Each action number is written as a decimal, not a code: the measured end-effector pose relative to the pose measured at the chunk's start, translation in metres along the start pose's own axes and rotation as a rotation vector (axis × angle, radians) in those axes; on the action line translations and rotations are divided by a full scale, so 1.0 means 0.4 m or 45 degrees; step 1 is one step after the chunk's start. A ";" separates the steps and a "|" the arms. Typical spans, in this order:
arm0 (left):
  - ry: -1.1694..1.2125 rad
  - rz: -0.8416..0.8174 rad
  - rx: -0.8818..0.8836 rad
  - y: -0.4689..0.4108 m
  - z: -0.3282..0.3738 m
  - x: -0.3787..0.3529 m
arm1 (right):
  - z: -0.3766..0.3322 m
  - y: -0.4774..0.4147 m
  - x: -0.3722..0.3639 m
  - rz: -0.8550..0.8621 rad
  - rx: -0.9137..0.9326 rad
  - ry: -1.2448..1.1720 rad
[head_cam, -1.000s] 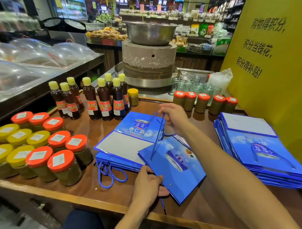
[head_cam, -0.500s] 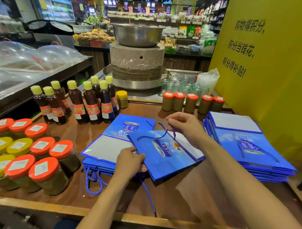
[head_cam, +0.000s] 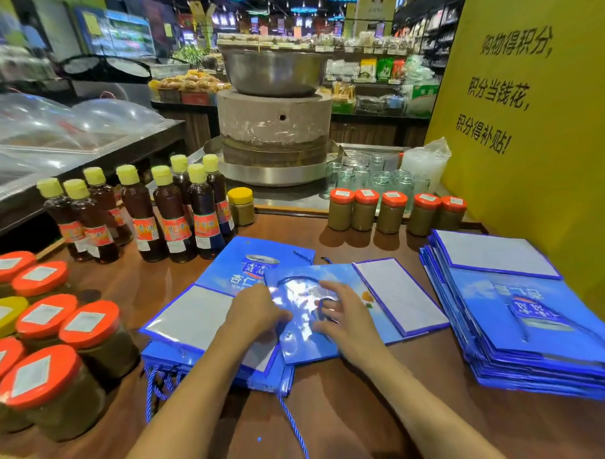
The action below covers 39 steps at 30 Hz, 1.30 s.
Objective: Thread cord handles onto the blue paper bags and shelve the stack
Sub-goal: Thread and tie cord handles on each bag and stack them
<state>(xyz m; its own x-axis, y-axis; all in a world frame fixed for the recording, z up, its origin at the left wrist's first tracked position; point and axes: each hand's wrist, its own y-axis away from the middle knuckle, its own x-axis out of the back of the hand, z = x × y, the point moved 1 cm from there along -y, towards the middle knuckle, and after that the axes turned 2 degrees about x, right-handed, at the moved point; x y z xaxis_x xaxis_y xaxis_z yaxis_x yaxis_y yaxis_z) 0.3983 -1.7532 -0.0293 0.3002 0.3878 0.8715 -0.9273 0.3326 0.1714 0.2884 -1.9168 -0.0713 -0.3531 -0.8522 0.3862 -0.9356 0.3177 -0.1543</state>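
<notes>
Fingers (head_cam: 328, 311) pressing blue bag (head_cam: 344, 277), 杏仁 print (head_cam: 243, 278) beside

Near the front edge of the bench (head_cam: 352, 416) we find one bag (head_cam: 396, 294) lying partly on a stack of bags (head_cam: 201, 312) to its left; another stack (head_cam: 523, 311) sits at the right edge. Jars (head_cam: 51, 341) crowd the left edge, bottles (head_cam: 170, 213) the back left corner, a jar row (head_cam: 393, 209) the back edge.

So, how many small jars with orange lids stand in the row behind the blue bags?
5 small jars, side by side at the far edge of the table: first, second, third, fourth, fifth, nearest the yellow wall. None looks hidden.
</notes>
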 end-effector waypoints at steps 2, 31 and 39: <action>-0.100 -0.062 -0.041 -0.021 0.011 0.000 | 0.025 -0.004 0.001 -0.059 0.066 0.316; 0.268 0.070 -0.102 -0.024 -0.021 -0.045 | 0.057 -0.066 0.029 -0.021 -0.233 0.901; 0.813 -0.274 0.027 0.003 -0.010 -0.009 | 0.088 -0.050 0.047 0.070 -0.132 0.499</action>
<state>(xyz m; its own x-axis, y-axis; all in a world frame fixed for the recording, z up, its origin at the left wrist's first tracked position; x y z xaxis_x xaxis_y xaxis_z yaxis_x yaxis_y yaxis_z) 0.3969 -1.7507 -0.0342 0.5460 0.7491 0.3752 -0.8343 0.4452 0.3253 0.3009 -1.9539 -0.0930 -0.3601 -0.6160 0.7006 -0.9042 0.4154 -0.0995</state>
